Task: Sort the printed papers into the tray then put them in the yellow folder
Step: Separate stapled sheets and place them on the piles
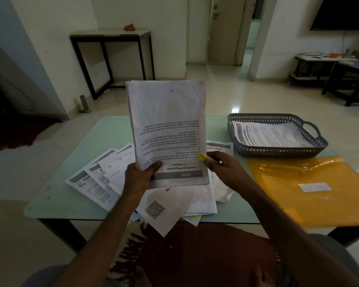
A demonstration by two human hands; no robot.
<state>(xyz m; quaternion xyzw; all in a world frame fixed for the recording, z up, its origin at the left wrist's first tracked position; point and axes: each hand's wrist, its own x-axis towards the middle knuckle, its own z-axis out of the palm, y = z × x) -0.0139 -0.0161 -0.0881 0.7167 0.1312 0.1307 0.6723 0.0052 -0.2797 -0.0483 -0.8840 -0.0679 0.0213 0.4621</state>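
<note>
Head view. The left hand [142, 172] holds a stack of printed papers [168, 121] upright above the middle of the surface [66, 193]. It grips the stack's near lower edge, with the thumb pressed on the front sheet and the remaining fingers hidden behind the stack. The front sheet reads upside down, headed "Cold Drink Preparation".

The right hand [222, 168], just right of the stack's lower corner, has its fingers [212, 157] curled and pinching a small yellow-tipped object [202, 157]. The yellow tip lies at the stack's right edge; whether it touches cannot be told.

Below the stack, loose papers [104, 177] lie fanned and overlapping on the surface, among them a sheet with a QR code [154, 209] that overhangs the near edge.

At far right stands a grey perforated tray [278, 151] containing a printed sheet [278, 134]. Near right, just beside the tray, lies the yellow folder [311, 189], flat, bearing a white label [314, 187] and overhanging the near edge.

A dark red rug [205, 255] lies on the floor at the near side.
</note>
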